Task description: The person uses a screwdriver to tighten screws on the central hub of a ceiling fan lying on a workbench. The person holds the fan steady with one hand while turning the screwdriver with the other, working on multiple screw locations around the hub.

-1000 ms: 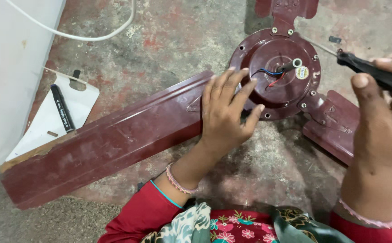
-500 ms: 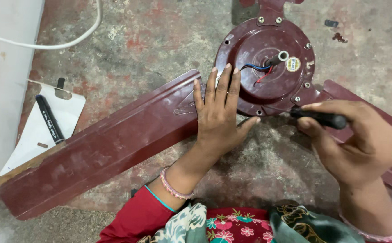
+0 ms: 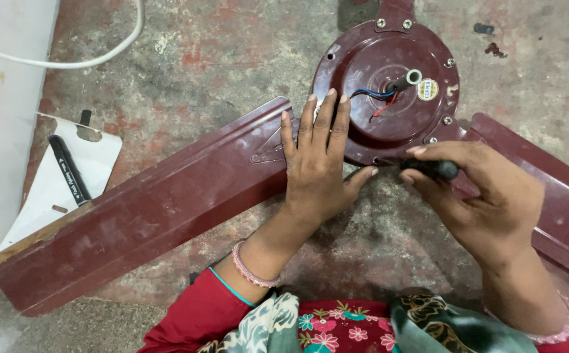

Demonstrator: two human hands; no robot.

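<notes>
A maroon ceiling fan lies on the concrete floor, its round motor housing (image 3: 389, 65) at top centre with blue, red and black wires and a short grey shaft end sticking out. My left hand (image 3: 317, 163) rests flat, fingers together, on the root of the long left blade (image 3: 147, 209) where it meets the housing. My right hand (image 3: 487, 202) grips a black-handled screwdriver (image 3: 428, 168), its tip pointing left at the housing's lower rim. Another blade (image 3: 559, 189) runs off to the right under my right hand.
A white blade-shaped panel (image 3: 49, 196) with a black marker (image 3: 68, 170) on it lies at the left. A white board (image 3: 3, 117) and a white cable (image 3: 82, 59) fill the upper left. Small dark bits (image 3: 487, 36) lie near the top right.
My right hand has brought the screwdriver down from the upper right to the housing's lower rim. My left hand slid from the housing face onto the blade root. The view has shifted.
</notes>
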